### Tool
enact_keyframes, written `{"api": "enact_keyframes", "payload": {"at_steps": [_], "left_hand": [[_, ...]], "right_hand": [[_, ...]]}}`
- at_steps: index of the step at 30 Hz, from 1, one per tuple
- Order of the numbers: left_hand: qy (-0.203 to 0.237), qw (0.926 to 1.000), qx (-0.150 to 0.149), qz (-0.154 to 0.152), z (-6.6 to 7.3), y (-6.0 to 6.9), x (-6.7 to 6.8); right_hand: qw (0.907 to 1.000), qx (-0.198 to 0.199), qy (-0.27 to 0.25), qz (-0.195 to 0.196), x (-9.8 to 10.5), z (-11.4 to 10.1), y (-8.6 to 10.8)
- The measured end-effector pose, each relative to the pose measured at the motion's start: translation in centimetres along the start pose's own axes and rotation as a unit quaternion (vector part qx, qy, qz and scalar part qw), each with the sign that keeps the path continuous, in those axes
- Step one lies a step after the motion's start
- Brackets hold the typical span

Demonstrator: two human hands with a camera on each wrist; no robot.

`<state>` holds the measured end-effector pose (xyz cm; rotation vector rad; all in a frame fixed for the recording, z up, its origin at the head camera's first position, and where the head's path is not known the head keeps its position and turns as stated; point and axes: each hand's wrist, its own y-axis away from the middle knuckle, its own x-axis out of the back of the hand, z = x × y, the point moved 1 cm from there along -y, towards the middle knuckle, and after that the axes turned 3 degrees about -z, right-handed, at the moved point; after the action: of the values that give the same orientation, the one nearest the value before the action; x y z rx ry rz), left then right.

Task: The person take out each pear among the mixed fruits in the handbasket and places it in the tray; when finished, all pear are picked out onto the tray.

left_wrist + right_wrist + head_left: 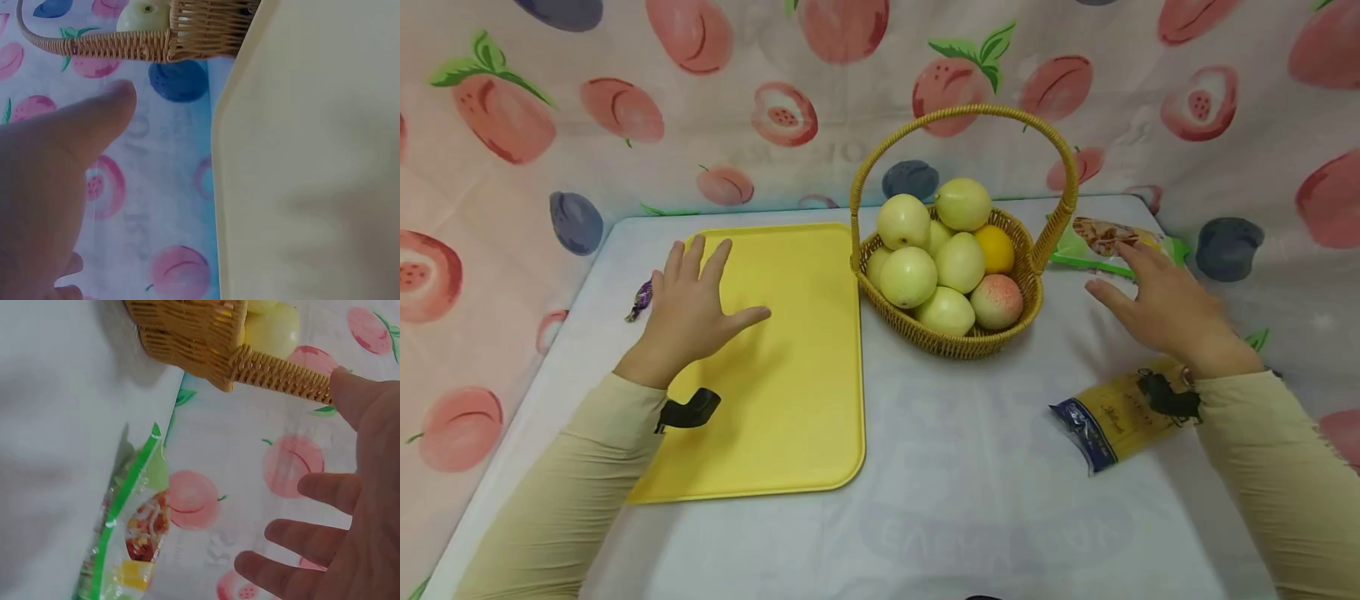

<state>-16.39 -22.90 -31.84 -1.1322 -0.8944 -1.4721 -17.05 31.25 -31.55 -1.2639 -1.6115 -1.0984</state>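
My left hand [688, 310] hovers with spread fingers over the left part of a yellow tray [797, 375]; it holds nothing. On the right, my right hand [1172, 304] is held in the air, fingers apart, near a green-edged food packet [1105, 242]. Below that wrist lies a clear and blue bag of yellow noodles [1120, 412], partly covered by the forearm. Between the hands stands a wicker basket [955, 343] with a tall handle. It is filled with several pale green fruits [908, 277], an orange [995, 250] and a peach [997, 302].
A purple wrapped candy [641, 300] lies at the tray's left edge, close to my left hand. White cloth covers the table [955, 483]. Behind it hangs a fruit-printed curtain [820, 175]. The basket's handle [962, 111] rises high over the fruit.
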Motion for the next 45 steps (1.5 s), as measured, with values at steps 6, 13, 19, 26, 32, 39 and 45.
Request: {"api": "enact_keyframes", "payload": {"at_steps": [6,13,19,26,32,39,45], "left_hand": [[0.07,0.997,-0.031,0.004,0.8,-0.1,-0.8],[0.088,0.9946,-0.051,0.02,2.2,-0.5,-1.9],[0.113,0.9909,-0.072,0.006,3.9,-1.5,-2.9],[0.155,0.9833,-0.093,-0.022,6.2,-2.2,-3.6],[0.172,0.9763,-0.131,-0.014,7.9,-2.8,-4.4],[0.188,0.9681,-0.165,-0.02,9.7,-3.6,-5.1],[0.198,0.9614,-0.189,-0.025,11.1,-4.0,-5.5]], "right_hand": [[0.9984,0.018,-0.053,-0.004,-1.1,-0.8,0.3],[0.9954,0.051,-0.081,0.006,-2.3,-2.1,0.5],[0.9921,0.062,-0.109,0.004,-3.3,-2.9,0.2],[0.9872,0.064,-0.146,-0.011,-4.5,-3.1,-0.2],[0.9817,0.07,-0.175,-0.027,-5.6,-3.1,-0.7],[0.9759,0.07,-0.203,-0.04,-6.5,-3.1,-1.4],[0.9676,0.064,-0.237,-0.058,-7.0,-3.2,-1.8]]}}
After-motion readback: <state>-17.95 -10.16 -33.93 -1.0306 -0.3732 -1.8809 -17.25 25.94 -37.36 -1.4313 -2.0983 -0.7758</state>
